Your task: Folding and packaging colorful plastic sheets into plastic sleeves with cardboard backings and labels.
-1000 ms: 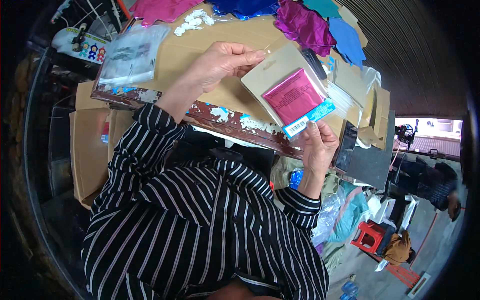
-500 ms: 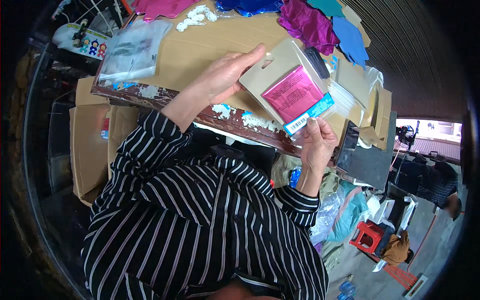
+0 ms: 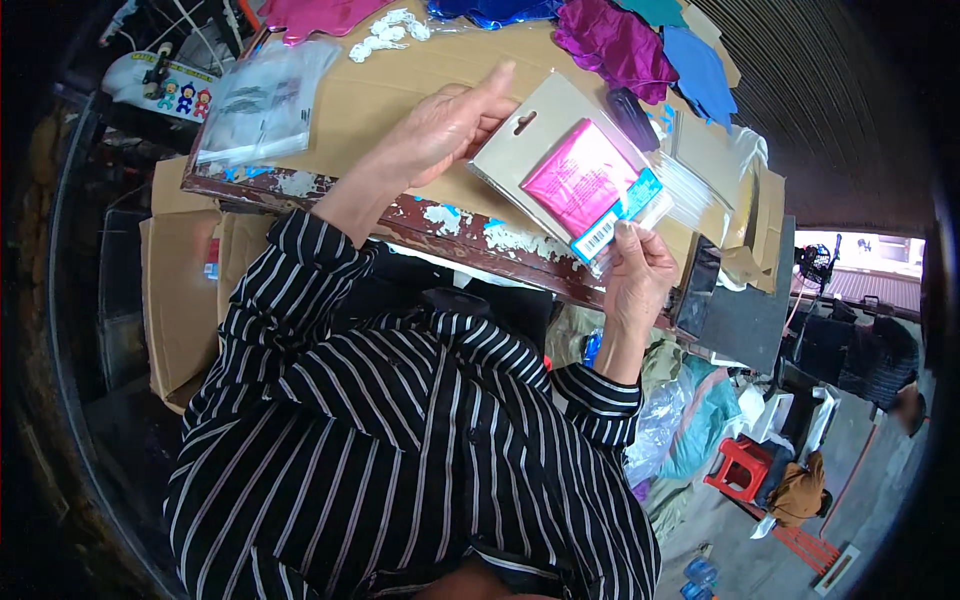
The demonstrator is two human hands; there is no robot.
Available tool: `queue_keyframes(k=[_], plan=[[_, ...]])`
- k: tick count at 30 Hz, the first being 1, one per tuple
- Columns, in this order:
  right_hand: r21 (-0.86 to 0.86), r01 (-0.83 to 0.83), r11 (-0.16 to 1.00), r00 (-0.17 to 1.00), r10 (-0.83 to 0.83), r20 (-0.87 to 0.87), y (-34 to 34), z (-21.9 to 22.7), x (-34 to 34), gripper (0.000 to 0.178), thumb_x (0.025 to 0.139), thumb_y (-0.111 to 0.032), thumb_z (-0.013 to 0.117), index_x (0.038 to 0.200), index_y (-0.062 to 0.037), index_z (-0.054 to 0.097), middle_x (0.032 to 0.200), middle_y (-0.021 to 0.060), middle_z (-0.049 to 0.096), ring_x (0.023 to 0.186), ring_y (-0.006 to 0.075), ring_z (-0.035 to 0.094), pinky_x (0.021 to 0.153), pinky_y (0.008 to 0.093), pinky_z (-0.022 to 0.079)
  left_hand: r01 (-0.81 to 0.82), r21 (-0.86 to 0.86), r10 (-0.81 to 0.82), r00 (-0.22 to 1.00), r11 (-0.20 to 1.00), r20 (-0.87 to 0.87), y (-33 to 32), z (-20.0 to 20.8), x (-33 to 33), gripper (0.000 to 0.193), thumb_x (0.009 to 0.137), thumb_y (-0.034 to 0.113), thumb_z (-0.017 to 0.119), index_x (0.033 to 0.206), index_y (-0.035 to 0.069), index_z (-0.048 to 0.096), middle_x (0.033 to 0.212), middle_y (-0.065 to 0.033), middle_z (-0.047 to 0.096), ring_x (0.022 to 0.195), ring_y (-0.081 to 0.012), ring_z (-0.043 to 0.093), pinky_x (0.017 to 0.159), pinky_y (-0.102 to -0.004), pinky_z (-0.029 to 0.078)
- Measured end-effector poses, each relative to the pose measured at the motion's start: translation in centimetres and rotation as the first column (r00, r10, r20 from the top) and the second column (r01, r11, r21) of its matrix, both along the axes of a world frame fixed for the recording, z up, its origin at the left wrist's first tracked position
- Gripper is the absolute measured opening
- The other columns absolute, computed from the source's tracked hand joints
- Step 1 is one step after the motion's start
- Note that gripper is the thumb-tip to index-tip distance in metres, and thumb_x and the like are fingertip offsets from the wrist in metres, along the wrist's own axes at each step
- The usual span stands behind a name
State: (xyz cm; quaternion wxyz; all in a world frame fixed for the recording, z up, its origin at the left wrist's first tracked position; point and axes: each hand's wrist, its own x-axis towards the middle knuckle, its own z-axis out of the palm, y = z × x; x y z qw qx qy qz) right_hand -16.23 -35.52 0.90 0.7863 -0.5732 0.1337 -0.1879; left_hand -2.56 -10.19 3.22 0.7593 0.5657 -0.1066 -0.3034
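Note:
A flat package (image 3: 583, 180) is held over the near edge of the table. It has a grey-beige card with a hang slot, a shiny pink folded piece behind clear film, and a blue strip with a barcode. My right hand (image 3: 640, 280) pinches its lower right corner between thumb and fingers. Beside the card's left edge, my left hand (image 3: 440, 135) is open, thumb stretched out and fingers apart from the thumb. Some of its fingertips are hidden, and I cannot tell whether they touch the card.
Clear plastic bags (image 3: 262, 100) lie at the table's left. White cord bundles (image 3: 388, 35) and shiny purple fabric (image 3: 612, 50) sit at the back. A dark stapler-like object (image 3: 632, 118) and stacked cards (image 3: 700, 160) lie right. A cardboard box (image 3: 180, 290) stands left; a red stool (image 3: 740, 468) is on the floor.
My left hand has let go of the package's upper left side and drawn slightly left. The package has tilted a little, with light now glaring off its film; my right hand keeps its pinch.

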Motion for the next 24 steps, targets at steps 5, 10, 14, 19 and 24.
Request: queue_keyframes(k=[5, 10, 14, 19, 24], plan=[[-0.038, -0.018, 0.999, 0.997, 0.015, -0.081, -0.2, 0.0, 0.9, 0.011, 0.094, -0.006, 0.075, 0.099, 0.0043, 0.074, 0.080, 0.0070, 0.072, 0.065, 0.0111, 0.065, 0.059, 0.0241, 0.054, -0.067, -0.060, 0.070, 0.996, 0.996, 0.059, -0.9, -1.1, -1.5, 0.048, 0.103, 0.043, 0.064, 0.115, -0.004, 0.071, 0.108, -0.0089, 0.073, 0.099, -0.0142, 0.067, 0.092, -0.0328, 0.055], [0.024, -0.136, 0.990, 0.977, 0.138, -0.160, 0.4, 0.2, 1.2, 0.012, 0.096, -0.007, 0.072, 0.101, 0.0041, 0.073, 0.085, 0.0097, 0.073, 0.070, 0.0150, 0.069, 0.064, 0.0273, 0.058, -0.192, -0.054, 0.181, 0.969, 0.980, -0.166, -0.6, -1.4, -2.3, 0.044, 0.102, 0.037, 0.067, 0.120, -0.004, 0.069, 0.109, -0.0082, 0.072, 0.103, -0.0139, 0.067, 0.093, -0.0350, 0.057], [0.073, -0.189, 0.979, 0.960, 0.200, -0.195, 1.2, -0.7, 2.4, 0.013, 0.097, -0.008, 0.070, 0.102, 0.0042, 0.071, 0.085, 0.0115, 0.073, 0.070, 0.0168, 0.070, 0.066, 0.0290, 0.059, -0.284, -0.012, 0.276, 0.942, 0.959, -0.190, 0.6, -2.7, -2.7, 0.046, 0.103, 0.040, 0.065, 0.122, -0.003, 0.067, 0.108, -0.0074, 0.072, 0.101, -0.0131, 0.067, 0.093, -0.0369, 0.059], [0.108, -0.297, 0.949, 0.920, 0.314, -0.232, 1.0, -2.3, 4.3, 0.016, 0.097, -0.009, 0.070, 0.106, 0.0052, 0.071, 0.086, 0.0137, 0.074, 0.070, 0.0177, 0.071, 0.066, 0.0285, 0.059, -0.292, 0.214, 0.305, 0.952, 0.932, -0.029, 1.6, -4.2, -2.1, 0.044, 0.105, 0.040, 0.062, 0.119, -0.001, 0.069, 0.107, -0.0058, 0.071, 0.096, -0.0118, 0.067, 0.092, -0.0369, 0.059], [0.044, -0.331, 0.942, 0.895, 0.329, -0.300, 0.9, -2.4, 3.7, 0.020, 0.098, -0.009, 0.069, 0.111, 0.0066, 0.071, 0.088, 0.0122, 0.075, 0.070, 0.0180, 0.071, 0.067, 0.0283, 0.059, -0.161, 0.562, 0.120, 0.987, 0.811, 0.110, 4.3, -5.2, -1.1, 0.038, 0.106, 0.036, 0.060, 0.115, 0.001, 0.070, 0.108, -0.0031, 0.072, 0.096, -0.0119, 0.067, 0.085, -0.0363, 0.060]])
